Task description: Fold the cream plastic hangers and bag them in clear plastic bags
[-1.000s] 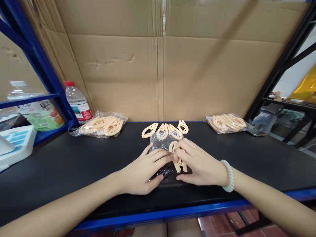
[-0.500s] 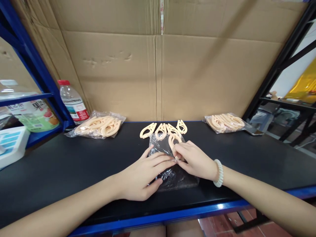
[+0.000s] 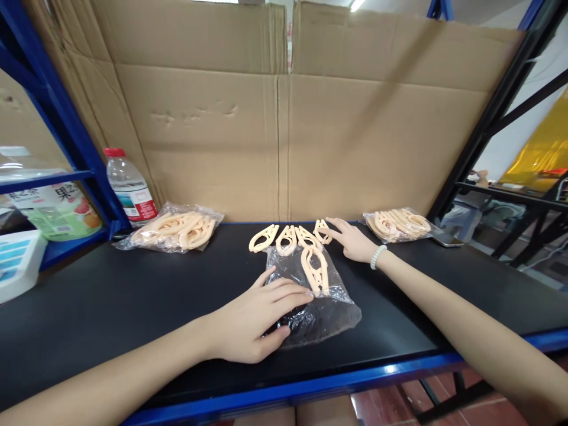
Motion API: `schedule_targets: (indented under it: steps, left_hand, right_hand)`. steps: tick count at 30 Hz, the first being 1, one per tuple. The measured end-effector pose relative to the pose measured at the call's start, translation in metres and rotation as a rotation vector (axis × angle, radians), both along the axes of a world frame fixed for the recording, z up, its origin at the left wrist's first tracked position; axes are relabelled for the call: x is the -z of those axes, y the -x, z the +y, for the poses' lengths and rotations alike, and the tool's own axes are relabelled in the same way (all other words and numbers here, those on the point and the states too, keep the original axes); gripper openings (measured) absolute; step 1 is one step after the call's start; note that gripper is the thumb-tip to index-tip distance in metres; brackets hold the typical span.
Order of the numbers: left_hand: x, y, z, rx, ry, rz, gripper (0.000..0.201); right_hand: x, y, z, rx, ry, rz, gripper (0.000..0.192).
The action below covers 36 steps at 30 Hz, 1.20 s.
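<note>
The left hand [image 3: 252, 316] lies flat, fingers spread, pinning a clear bag [image 3: 310, 299] to the black table [image 3: 110, 307]; one peach clip [image 3: 316, 271] lies inside it. The right hand [image 3: 352, 241] reaches with open fingers to the row of loose clips [image 3: 288, 236] just behind the bag. The slick bag could slide, or a hasty grab could scatter neighbouring clips.

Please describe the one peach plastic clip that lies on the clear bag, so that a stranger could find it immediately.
On the black worktop in front of the brown cardboard wall, find the crumpled clear plastic bag under the left hand. The peach plastic loop-shaped clip lies on top of this bag. Unlike the row of four loose peach clips behind it, it lies alone and points toward the person.
</note>
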<state>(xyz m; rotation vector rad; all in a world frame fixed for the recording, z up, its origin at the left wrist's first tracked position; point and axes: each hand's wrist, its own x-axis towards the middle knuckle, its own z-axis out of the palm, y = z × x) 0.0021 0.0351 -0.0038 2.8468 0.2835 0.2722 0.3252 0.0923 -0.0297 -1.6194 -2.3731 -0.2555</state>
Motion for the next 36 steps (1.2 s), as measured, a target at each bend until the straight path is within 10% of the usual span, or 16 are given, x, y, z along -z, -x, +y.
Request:
schedule_targets:
  steps: [8,26,36]
  left_hand:
    - [-0.001,-0.002,0.002,-0.012,0.012,0.001,0.059]
    - [-0.001,-0.001,0.001,0.005,-0.017,-0.02,0.057]
    - [-0.002,0.002,0.001,0.015,-0.009,-0.017,0.058]
  right_hand:
    - [-0.005,-0.003,0.015,0.037,0.226,-0.148,0.094]
    - [0.004,-0.018,0.01,-0.023,0.101,0.094,0.049]
    - [-0.024,-0.01,-0.017,-0.049,0.115,0.124,0.027]
